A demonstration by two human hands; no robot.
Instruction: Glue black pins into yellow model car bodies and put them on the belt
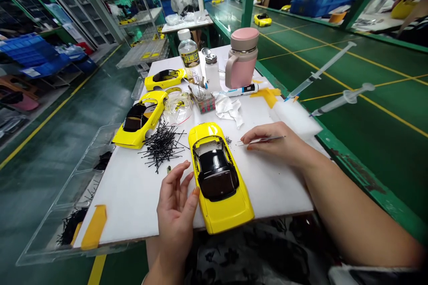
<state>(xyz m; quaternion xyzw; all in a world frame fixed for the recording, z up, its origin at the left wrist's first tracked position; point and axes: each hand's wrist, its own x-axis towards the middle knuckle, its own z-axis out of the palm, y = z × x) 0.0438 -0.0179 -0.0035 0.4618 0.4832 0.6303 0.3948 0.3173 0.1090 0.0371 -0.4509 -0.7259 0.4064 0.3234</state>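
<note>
A yellow model car body (219, 178) with a black cabin lies on the white work board (133, 196) in front of me. My left hand (177, 207) rests beside its left flank, fingers spread, thumb touching the shell. My right hand (274, 142) lies on the board to the car's right, fingers pinched on thin metal tweezers (264, 140) that point left toward some tiny black specks (228, 140). A heap of thin black rods (162, 144) lies left of the car.
Two more yellow car bodies (140, 120) (165, 79) lie further back on the left. Behind them stand a clear bottle (189, 53), a small dispenser bottle (211, 71), a pink mug (241, 59), a marker (240, 91) and crumpled tissue (229, 109). Two syringes (319, 72) (341, 100) stick out on the right. A clear tray (67, 205) holds black parts on the left. A person stands far back.
</note>
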